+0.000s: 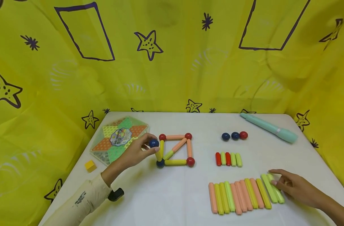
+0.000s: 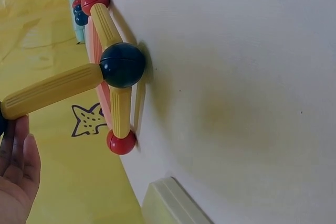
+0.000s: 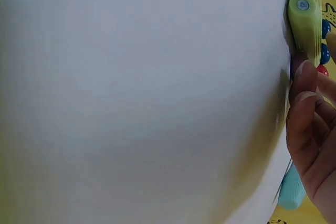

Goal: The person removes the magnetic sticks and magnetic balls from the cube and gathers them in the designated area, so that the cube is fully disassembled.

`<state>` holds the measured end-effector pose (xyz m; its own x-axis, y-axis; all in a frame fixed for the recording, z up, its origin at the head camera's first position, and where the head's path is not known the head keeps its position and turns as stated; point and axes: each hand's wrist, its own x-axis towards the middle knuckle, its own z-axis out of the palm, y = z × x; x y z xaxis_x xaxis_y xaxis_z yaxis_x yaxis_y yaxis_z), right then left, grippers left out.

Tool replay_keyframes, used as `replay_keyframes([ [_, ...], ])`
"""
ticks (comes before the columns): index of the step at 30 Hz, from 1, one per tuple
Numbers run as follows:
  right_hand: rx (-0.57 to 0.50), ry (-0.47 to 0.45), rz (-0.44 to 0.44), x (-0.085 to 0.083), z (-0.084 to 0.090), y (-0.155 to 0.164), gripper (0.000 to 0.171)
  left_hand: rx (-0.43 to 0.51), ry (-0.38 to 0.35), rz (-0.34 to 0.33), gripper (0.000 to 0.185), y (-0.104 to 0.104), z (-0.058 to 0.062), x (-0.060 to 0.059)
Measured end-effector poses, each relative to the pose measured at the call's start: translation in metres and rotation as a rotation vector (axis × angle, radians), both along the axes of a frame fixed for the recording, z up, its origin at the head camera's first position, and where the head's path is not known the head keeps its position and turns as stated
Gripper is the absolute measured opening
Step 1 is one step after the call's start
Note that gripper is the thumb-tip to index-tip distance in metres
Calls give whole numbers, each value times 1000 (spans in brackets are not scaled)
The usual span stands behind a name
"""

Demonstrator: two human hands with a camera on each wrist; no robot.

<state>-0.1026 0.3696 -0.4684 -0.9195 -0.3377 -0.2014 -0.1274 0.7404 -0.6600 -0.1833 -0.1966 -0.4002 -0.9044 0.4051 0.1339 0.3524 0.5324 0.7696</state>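
Two hands work: the left hand (image 1: 136,153) pinches a blue ball (image 1: 153,143) atop a raised yellow stick (image 1: 159,153) at the square frame (image 1: 176,149)'s left corner; light, rigid, best held by the ball. Right hand (image 1: 294,185), fingers relaxed, touches the light-green stick (image 1: 273,188) ending the row on the table (image 1: 172,201).

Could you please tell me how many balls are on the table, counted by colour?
Red plastic balls: 4
Dark blue plastic balls: 4, one of them pinched by the left hand
Total: 8
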Motion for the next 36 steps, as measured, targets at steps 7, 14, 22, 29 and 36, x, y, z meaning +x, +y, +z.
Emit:
replay_keyframes([
  [7, -22, -95, -33, 7, 2, -3, 53, 15, -22, 14, 37, -3, -4, 7],
  [14, 65, -197, -121, 10, 10, -12, 58, -18, -38, -39, 39, -6, -14, 3],
  [22, 175, -5, -175, 5, 41, -23, 40, -73, -37, -71, 19, -5, -27, -4],
  [29, -51, 220, -49, -19, 93, -96, 28, -94, -15, -110, 14, 0, -33, -6],
  [36, -250, 272, 270, -68, 124, -200, 21, -81, -58, -120, 20, 1, -39, -9],
])
